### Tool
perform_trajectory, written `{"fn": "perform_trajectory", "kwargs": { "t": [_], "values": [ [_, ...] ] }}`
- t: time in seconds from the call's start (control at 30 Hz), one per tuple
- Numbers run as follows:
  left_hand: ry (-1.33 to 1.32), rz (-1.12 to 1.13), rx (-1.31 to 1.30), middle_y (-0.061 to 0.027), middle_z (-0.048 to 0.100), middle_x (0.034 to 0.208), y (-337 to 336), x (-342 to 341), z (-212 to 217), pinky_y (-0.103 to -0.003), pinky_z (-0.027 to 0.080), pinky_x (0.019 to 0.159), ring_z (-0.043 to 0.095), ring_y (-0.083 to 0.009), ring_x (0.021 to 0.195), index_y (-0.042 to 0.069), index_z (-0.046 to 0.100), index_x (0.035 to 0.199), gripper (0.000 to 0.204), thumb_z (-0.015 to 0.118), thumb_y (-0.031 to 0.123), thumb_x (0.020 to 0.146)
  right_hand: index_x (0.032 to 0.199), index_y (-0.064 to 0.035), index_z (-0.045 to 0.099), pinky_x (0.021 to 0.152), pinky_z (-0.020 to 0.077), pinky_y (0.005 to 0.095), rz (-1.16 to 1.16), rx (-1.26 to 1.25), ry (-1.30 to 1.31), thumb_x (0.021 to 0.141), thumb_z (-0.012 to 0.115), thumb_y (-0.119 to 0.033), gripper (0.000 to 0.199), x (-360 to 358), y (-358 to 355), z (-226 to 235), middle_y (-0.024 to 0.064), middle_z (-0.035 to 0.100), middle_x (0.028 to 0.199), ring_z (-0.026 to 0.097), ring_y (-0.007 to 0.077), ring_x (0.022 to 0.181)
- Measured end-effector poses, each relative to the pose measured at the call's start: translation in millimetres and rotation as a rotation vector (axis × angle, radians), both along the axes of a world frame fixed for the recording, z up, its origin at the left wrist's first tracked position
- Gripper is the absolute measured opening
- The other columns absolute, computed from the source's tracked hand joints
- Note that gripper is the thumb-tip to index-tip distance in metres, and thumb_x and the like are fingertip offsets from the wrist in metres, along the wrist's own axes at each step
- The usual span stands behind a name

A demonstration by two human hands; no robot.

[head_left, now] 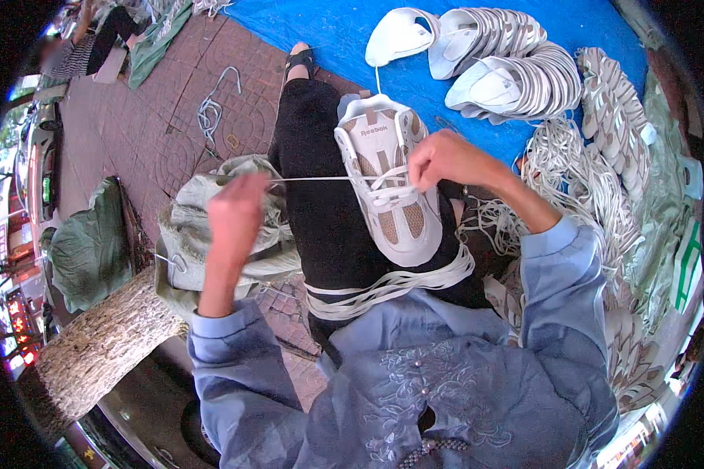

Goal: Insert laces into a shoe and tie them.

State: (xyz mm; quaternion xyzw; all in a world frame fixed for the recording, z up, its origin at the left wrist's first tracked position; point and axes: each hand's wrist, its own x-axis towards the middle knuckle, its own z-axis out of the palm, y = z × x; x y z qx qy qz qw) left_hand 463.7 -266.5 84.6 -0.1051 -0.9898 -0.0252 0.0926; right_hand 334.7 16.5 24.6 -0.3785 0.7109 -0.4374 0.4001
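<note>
A white and tan shoe upper (405, 234) lies across my lap, its toe end toward me and its tongue facing away. White lacing crosses its lower eyelets. Out to the left, my left hand (238, 207), slightly blurred, is closed on a white shoelace (313, 179) stretched taut from the upper. My right hand (450, 162) sits at the upper's right edge, fingers pinched together on lace by the eyelets; the fingertips are partly hidden. A bundle of loose white laces (391, 280) drapes over my thighs below the toe.
Several nested rows of shoe uppers (516, 86) rest on a blue tarp (321, 27) ahead. A heap of white laces (571, 172) lies to my right. On the left are a pale sack (203, 211), a tree trunk (109, 344) and a green bag (94, 250). Another person (94, 43) sits far left.
</note>
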Motion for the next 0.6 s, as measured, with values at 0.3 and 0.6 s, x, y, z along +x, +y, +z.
{"fn": "perform_trajectory", "kwargs": {
  "t": [0.3, 0.6],
  "values": [
    [0.129, 0.088, -0.274, -0.0052, 0.051, 0.062, -0.4, 17.2, -8.9, -0.032, 0.043, 0.044, 0.054, -0.0218, 0.054, 0.011, 0.054, 0.08, 0.016, 0.052, 0.005, 0.065, 0.094, -0.0039, 0.054, 0.04, 0.0362, 0.0215, -0.478, 0.167, 0.252, 0.056, 0.062, -0.006, 0.039, 10.6, 43.8, -42.0, 0.0026, 0.056, 0.056, 0.047, 0.0085, 0.041],
    [-0.226, 0.333, 2.054, -0.0135, 0.056, 0.094, 27.8, -5.2, 2.6, -0.034, 0.045, 0.079, 0.056, -0.0219, 0.083, -0.004, 0.052, 0.097, 0.02, 0.05, 0.006, 0.08, 0.069, 0.001, 0.058, 0.043, 0.0396, 0.0244, -0.825, -0.127, -0.483, 0.06, 0.055, -0.003, 0.011, -0.8, 40.0, -81.1, 0.0098, 0.059, 0.067, 0.055, 0.0131, 0.05]
  ]
}}
